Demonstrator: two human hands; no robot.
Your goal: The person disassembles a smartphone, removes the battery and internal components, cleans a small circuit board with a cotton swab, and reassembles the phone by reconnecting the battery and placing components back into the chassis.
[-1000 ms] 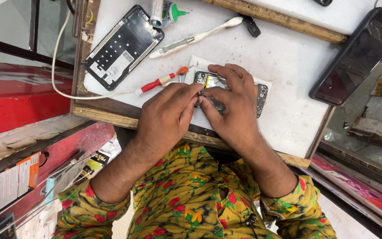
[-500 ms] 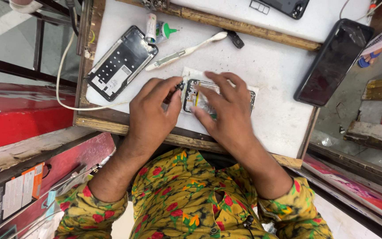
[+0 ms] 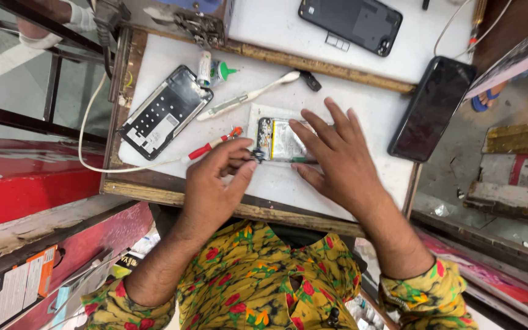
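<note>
An opened phone body [image 3: 279,140] with its insides showing lies on a white sheet in the middle of the white work board [image 3: 337,101]. My right hand [image 3: 337,160] lies flat across it, fingers spread, pressing it down. My left hand [image 3: 218,180] pinches a small dark part at the phone's left end, thumb and fingers closed on it. A red-handled screwdriver [image 3: 210,145] lies just left of the phone, close to my left fingers.
A black phone frame [image 3: 165,113] lies at the board's left. A white spudger [image 3: 249,96], a small glue tube [image 3: 205,68] and a green cap sit behind. A dark phone [image 3: 432,110] lies right, another back cover [image 3: 351,23] farther off. A white cable [image 3: 90,131] loops left.
My right hand has opened and spread flat, uncovering more of the opened phone. My left hand has slid to the phone's left end. The view has shifted toward the far side of the board.
</note>
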